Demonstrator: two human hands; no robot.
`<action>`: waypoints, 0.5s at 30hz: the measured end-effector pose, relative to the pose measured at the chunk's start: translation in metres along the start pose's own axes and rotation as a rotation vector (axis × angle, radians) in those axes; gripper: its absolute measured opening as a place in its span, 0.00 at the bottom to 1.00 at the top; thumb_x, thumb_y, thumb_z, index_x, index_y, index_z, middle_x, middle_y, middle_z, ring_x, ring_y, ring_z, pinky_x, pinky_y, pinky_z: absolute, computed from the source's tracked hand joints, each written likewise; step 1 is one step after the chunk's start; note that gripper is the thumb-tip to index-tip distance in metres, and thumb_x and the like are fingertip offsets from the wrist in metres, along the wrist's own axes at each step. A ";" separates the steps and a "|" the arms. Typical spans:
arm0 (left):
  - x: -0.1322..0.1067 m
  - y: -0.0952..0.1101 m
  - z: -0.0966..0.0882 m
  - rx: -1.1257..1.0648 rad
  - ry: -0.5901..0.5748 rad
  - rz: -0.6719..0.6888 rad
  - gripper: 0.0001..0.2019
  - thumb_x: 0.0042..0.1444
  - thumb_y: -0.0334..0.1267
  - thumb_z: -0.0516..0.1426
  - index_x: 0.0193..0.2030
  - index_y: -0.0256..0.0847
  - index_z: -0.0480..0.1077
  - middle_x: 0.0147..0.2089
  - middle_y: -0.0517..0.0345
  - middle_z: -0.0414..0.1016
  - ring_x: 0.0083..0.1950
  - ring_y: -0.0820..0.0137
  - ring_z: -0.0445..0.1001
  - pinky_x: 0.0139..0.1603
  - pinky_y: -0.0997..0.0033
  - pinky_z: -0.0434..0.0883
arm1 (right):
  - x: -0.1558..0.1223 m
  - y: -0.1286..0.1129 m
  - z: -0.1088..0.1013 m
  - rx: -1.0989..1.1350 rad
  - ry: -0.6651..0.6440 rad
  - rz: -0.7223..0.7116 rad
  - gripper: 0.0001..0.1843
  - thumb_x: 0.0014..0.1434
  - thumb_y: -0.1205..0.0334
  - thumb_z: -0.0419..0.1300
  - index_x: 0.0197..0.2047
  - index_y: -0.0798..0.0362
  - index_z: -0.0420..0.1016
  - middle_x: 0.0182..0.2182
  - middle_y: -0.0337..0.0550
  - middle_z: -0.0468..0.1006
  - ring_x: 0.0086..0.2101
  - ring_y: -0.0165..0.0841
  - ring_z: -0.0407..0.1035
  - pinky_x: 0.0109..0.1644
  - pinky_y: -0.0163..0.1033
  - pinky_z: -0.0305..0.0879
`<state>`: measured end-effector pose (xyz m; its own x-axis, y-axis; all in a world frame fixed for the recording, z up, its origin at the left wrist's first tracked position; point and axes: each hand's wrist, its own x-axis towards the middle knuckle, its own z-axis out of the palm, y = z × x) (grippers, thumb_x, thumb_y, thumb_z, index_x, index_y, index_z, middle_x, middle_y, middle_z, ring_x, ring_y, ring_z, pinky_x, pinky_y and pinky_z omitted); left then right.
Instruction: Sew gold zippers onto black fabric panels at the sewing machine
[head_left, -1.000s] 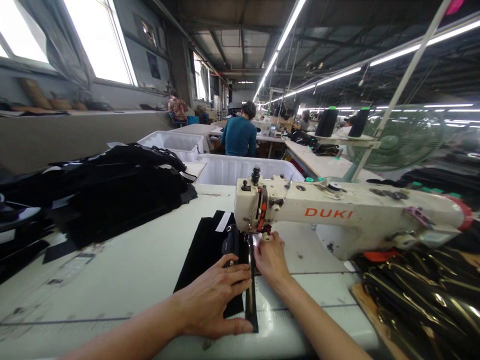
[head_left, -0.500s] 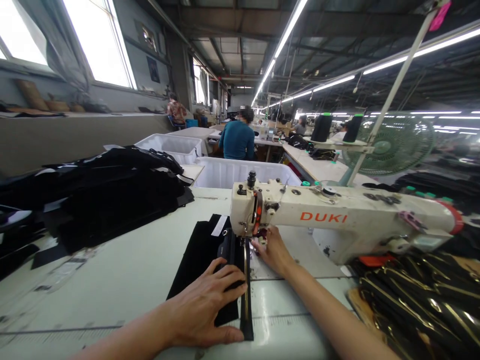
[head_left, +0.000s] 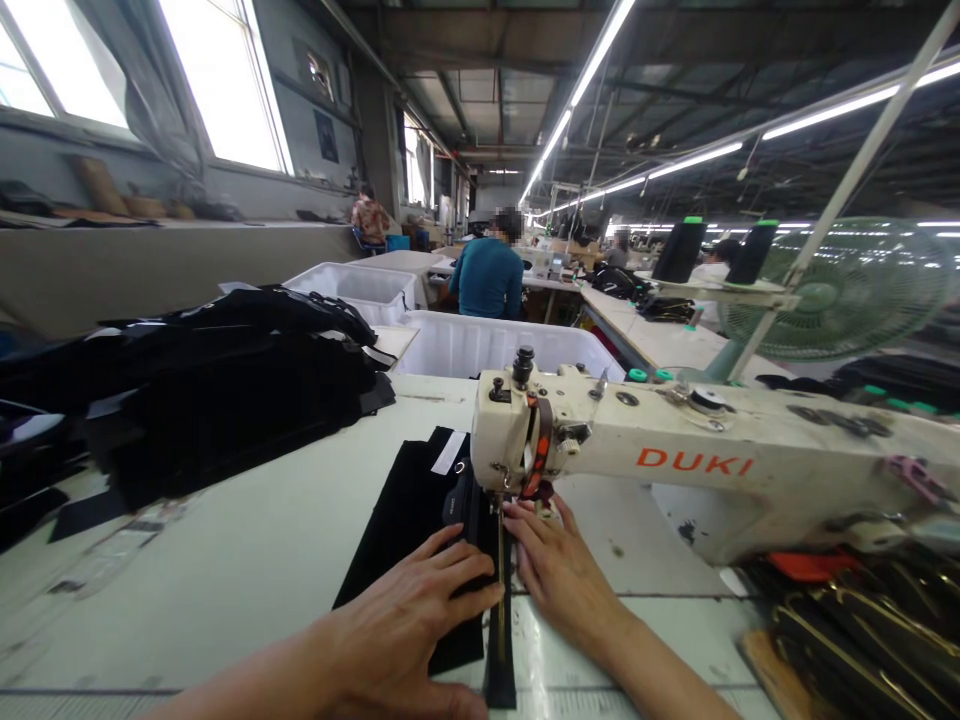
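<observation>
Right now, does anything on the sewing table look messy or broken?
The black fabric pile on the left looks messy, with loose edges sticking out. The sewing machine has a dark blotch low on its body, perhaps chipped paint.

I am working in a sewing workshop, with a DUKI sewing machine (head_left: 611,432) standing near, black fabric (head_left: 240,405) lying heaped left, thread cones (head_left: 679,254) standing right and a co-worker (head_left: 486,276) sitting far off.

windows (head_left: 225,85) blown white | ceiling tubes (head_left: 602,50) lit | roof (head_left: 705,60) dim | tabletop (head_left: 300,530) glare | edges stretched
</observation>
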<state>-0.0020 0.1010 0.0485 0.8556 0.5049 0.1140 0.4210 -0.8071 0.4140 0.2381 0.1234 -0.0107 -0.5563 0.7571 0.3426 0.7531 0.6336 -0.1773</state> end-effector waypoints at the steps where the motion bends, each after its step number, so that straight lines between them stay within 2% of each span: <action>1: 0.000 -0.002 0.000 0.003 -0.001 0.002 0.34 0.56 0.59 0.60 0.66 0.46 0.63 0.62 0.51 0.68 0.62 0.55 0.67 0.73 0.49 0.42 | -0.001 0.000 0.000 -0.012 0.001 0.003 0.24 0.62 0.74 0.50 0.61 0.53 0.64 0.61 0.46 0.68 0.59 0.41 0.62 0.70 0.59 0.39; 4: 0.003 -0.008 0.000 0.013 0.009 0.006 0.35 0.56 0.59 0.60 0.66 0.46 0.62 0.62 0.51 0.68 0.63 0.55 0.67 0.73 0.49 0.42 | -0.003 -0.002 -0.001 -0.019 0.059 0.017 0.24 0.62 0.74 0.50 0.61 0.54 0.65 0.58 0.50 0.70 0.58 0.43 0.61 0.68 0.61 0.42; 8: 0.006 -0.016 0.002 0.053 0.041 0.023 0.36 0.57 0.60 0.59 0.68 0.47 0.59 0.64 0.50 0.67 0.63 0.53 0.67 0.73 0.47 0.43 | -0.005 -0.007 -0.012 0.124 0.149 -0.083 0.19 0.60 0.77 0.49 0.50 0.52 0.71 0.47 0.47 0.75 0.50 0.40 0.66 0.64 0.58 0.48; 11: 0.008 -0.023 0.004 0.104 0.039 0.023 0.37 0.57 0.61 0.58 0.69 0.46 0.59 0.65 0.48 0.65 0.64 0.53 0.65 0.72 0.46 0.44 | -0.006 -0.010 -0.020 0.240 0.141 -0.203 0.16 0.59 0.76 0.50 0.45 0.51 0.71 0.41 0.43 0.75 0.46 0.37 0.66 0.62 0.55 0.51; 15: 0.011 -0.031 0.009 0.119 0.089 0.038 0.38 0.57 0.63 0.57 0.68 0.45 0.60 0.65 0.48 0.65 0.64 0.53 0.65 0.72 0.46 0.44 | -0.006 -0.010 -0.022 0.265 0.086 -0.216 0.14 0.58 0.74 0.51 0.44 0.50 0.72 0.39 0.42 0.75 0.45 0.38 0.66 0.62 0.54 0.51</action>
<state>-0.0029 0.1296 0.0290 0.8435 0.4946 0.2095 0.4264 -0.8538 0.2987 0.2410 0.1093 0.0091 -0.6532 0.5917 0.4725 0.4975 0.8058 -0.3213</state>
